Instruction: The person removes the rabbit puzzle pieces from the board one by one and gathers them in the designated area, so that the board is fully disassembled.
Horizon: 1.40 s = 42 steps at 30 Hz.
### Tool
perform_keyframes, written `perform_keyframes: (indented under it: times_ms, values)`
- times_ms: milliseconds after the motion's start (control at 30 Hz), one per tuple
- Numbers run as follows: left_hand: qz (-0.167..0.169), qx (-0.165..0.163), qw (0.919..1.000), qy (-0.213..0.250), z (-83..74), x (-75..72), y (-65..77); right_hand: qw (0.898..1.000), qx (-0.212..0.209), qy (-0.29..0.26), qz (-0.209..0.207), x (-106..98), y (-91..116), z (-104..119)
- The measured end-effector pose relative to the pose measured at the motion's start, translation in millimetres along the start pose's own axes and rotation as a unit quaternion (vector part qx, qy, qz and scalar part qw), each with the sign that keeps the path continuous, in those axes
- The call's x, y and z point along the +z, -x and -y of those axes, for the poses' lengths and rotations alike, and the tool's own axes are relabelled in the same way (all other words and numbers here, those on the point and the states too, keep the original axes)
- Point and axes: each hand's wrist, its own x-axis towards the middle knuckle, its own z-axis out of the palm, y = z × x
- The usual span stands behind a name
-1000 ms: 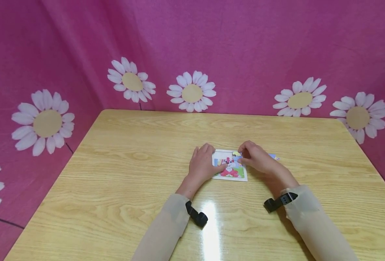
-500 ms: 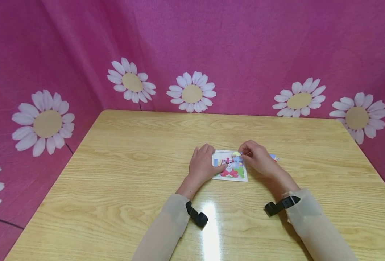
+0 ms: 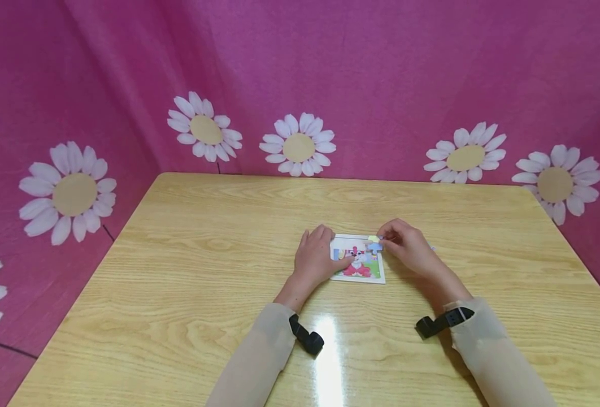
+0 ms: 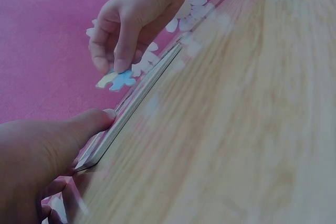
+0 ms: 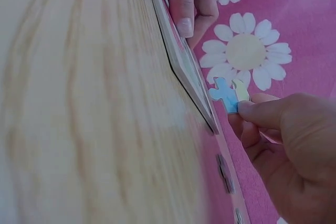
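Observation:
A white-bordered jigsaw puzzle board point(image 3: 383, 273), with a pink-and-white cartoon character on its filled lower part, lies on the wooden table. At its left side, my left hand point(image 3: 316, 255) grips the border, the thumb point(image 4: 94, 123) laid on top of the picture. My right hand point(image 3: 409, 249) pinches a blue-and-yellow jigsaw piece point(image 5: 227, 97) between thumb and fingertips. That piece is held just above the board's upper right corner, apart from it in both wrist views. The right hand hides part of the table behind it.
Loose jigsaw pieces point(image 5: 224, 173) lie on the table to the right of the board, mostly hidden behind the right hand in the head view. A pink cloth with daisies point(image 3: 300, 62) hangs behind the wooden table point(image 3: 203, 254).
The right hand has drawn slightly right and up with the jigsaw piece, which now shows more of its blue part. The left hand and the board have stayed in place.

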Motion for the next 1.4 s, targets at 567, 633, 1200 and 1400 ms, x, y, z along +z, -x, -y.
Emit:
perform_keyframes:
  times_ms: [567,633,1200,1400]
  values:
    - [0.001,-0.005,1.0000,0.007,1.9,-1.7,-0.8,1.000,-0.004,0.002,-0.031,-17,11,-20]
    - [-0.003,-0.004,1.0000,0.008,1.9,-1.7,-0.7,0.999,-0.004,0.003,-0.035,-20,13,-23]
    - [-0.001,-0.008,0.9998,0.019,-0.5,-1.6,1.4,0.998,0.013,-0.010,-0.063,-44,35,-38]
    - [0.001,-0.005,0.9998,0.020,-0.2,-0.6,1.0,0.997,0.037,0.008,-0.063,-53,43,-46]
